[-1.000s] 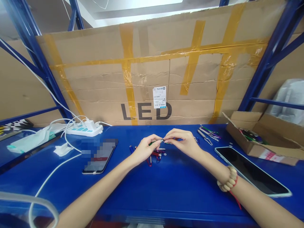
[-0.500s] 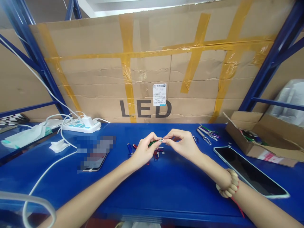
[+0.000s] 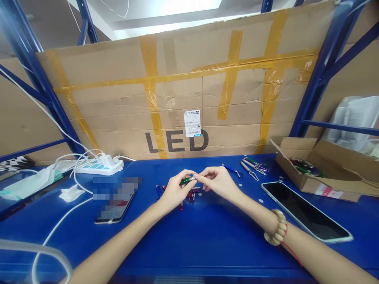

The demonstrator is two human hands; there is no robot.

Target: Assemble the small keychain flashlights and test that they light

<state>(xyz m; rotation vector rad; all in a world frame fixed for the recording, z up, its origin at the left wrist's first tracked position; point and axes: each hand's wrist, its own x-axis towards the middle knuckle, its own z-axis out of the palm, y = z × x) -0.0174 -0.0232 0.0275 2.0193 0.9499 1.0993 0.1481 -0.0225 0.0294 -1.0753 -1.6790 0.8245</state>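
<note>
Pinched in my left hand [image 3: 176, 188] is a small green tube with a silver end [image 3: 186, 180], which looks like a mini flashlight. My right hand [image 3: 220, 183] is closed, its thumb and forefinger pressed together at the silver end; whether they hold a separate tiny part cannot be made out. Under and beside my hands lie several similar red pieces [image 3: 192, 196] with clips, partly hidden by my fingers. A blue piece [image 3: 158, 191] lies left of my left hand. Behind my right hand is a blue one with a carabiner [image 3: 233, 171].
Several carabiner pieces [image 3: 251, 167] lie at the back right, near an open cardboard box [image 3: 328, 191] with more inside. A large phone [image 3: 308, 213] lies at right, a smaller phone [image 3: 118, 209] at left. A power strip [image 3: 103, 169] with white cables stands back left.
My hands stay together, and the green tube now shows more of its side between them. The blue carabiner piece behind my right hand is more exposed. The camera view has shifted slightly.
</note>
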